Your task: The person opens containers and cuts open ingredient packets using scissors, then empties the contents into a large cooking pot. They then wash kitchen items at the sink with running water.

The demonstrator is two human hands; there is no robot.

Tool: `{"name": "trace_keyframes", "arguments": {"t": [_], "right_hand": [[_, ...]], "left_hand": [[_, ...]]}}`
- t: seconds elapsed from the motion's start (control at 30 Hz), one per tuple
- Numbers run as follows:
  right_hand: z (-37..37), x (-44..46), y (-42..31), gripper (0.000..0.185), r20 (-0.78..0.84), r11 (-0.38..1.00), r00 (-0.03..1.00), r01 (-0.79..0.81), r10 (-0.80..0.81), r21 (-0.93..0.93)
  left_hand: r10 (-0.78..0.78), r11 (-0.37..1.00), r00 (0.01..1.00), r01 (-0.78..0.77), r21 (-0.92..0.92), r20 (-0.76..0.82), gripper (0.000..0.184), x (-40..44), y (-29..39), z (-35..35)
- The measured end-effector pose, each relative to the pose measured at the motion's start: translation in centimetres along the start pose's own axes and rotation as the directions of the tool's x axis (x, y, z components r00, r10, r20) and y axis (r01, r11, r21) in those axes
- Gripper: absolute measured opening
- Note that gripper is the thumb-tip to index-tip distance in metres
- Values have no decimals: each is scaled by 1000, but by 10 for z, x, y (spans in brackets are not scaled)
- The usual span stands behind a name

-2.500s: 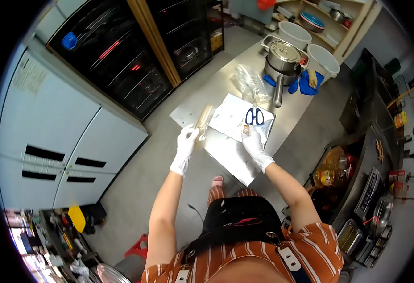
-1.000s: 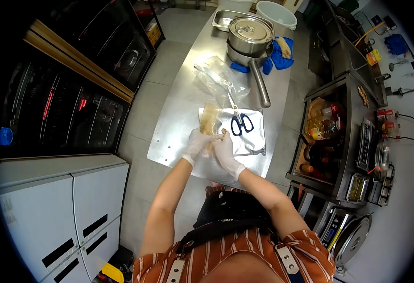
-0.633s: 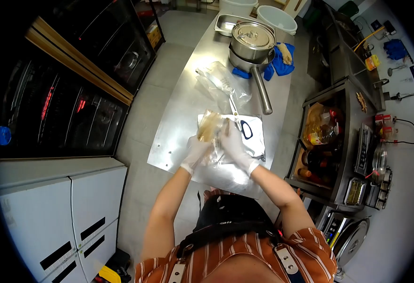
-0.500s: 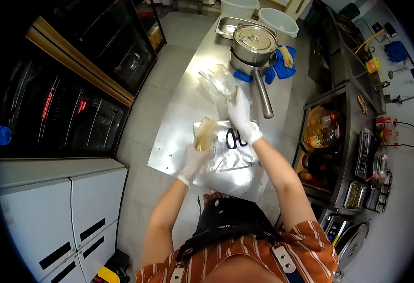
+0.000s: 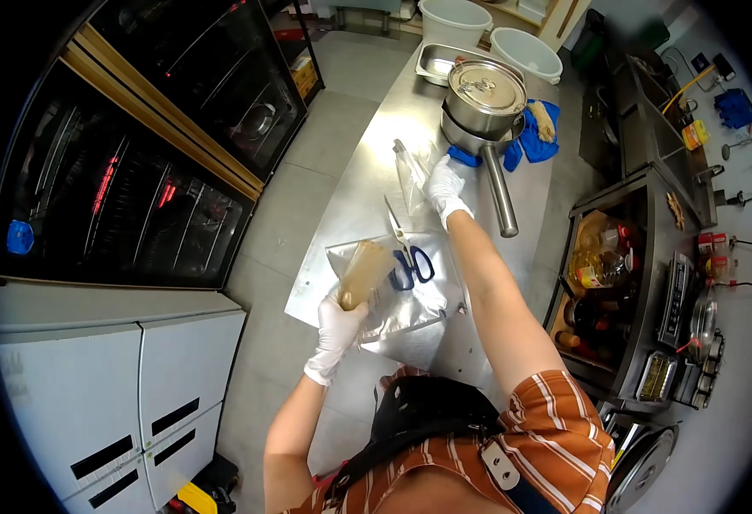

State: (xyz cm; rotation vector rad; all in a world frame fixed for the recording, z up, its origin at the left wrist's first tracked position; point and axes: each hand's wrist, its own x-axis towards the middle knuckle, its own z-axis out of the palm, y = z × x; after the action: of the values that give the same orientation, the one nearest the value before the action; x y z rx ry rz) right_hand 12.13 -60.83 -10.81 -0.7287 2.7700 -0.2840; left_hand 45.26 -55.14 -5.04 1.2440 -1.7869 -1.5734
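Observation:
My left hand (image 5: 337, 332), in a white glove, is closed around a yellowish-brown, semi-translucent bundle (image 5: 362, 276), held over a silver foil packet (image 5: 402, 315) on the steel table. My right hand (image 5: 446, 190), also gloved, is farther forward, with its fingers at the edge of a clear plastic bag (image 5: 412, 182) lying on the table. Between both hands, scissors (image 5: 416, 265) with dark blue handles rest partly on the foil packet, blades pointing away from me and slightly apart.
A lidded steel pot (image 5: 486, 87) sits on a pan whose long handle (image 5: 498, 193) reaches toward me. Blue cloths (image 5: 540, 141) and a metal tray (image 5: 436, 63) are beside it. White tubs (image 5: 526, 53) stand beyond. Shelves with oil bottles (image 5: 594, 265) are on the right.
My right hand has reached farther forward and the plastic bag now lies flatter. The scissors' blades have come into view. My left hand still holds the bundle, and the whole view has shifted.

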Motion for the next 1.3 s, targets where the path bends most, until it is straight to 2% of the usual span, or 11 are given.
{"name": "trace_keyframes", "arguments": {"t": [0.1, 0.23, 0.3, 0.47, 0.67, 0.77, 0.83, 1.1, 1.2, 1.27, 1.3], "right_hand": [[-23, -17, -6, 62, -58, 969, 988, 152, -143, 196], [-61, -30, -13, 66, -168, 928, 941, 322, -292, 188], [-93, -40, -16, 67, -367, 824, 844, 500, -392, 268], [-174, -64, 4, 66, -590, 652, 712, 659, -380, 375], [-226, -76, 93, 59, -600, 267, 758, 652, -257, 710], [-255, -91, 156, 54, -435, 30, 852, 462, -290, 886], [-267, -85, 198, 54, -384, 33, 880, 409, -281, 912], [-328, -45, 369, 41, -283, -44, 922, 281, -265, 959], [-347, -33, 412, 39, -253, -167, 927, 212, -277, 963], [-354, -10, 434, 40, -265, -155, 937, 234, -226, 960], [-352, 2, 438, 40, -262, -181, 940, 225, -219, 957]], "left_hand": [[-40, 998, 993, 44, -35, 110, 33, 5, 28, -5], [-36, 999, 990, 38, -13, 134, 30, 1, 80, -10], [-14, 1000, 991, 16, -9, 133, 30, 3, 86, -15], [27, 998, 998, -30, 62, 48, 24, -2, 117, -27], [90, 984, 994, -80, 159, -57, 25, -36, 174, -41], [156, 979, 962, -120, 163, -226, 24, -61, 202, -18], [180, 980, 939, -147, 132, -292, 25, -71, 207, -1], [331, 909, 806, -412, -62, -491, 28, -57, 224, 174], [340, 900, 812, -428, -87, -474, 28, -36, 254, 273], [467, 860, 807, -510, -29, -362, 25, 5, 267, 361], [405, 884, 864, -453, -115, -299, 26, 16, 279, 393]]}}
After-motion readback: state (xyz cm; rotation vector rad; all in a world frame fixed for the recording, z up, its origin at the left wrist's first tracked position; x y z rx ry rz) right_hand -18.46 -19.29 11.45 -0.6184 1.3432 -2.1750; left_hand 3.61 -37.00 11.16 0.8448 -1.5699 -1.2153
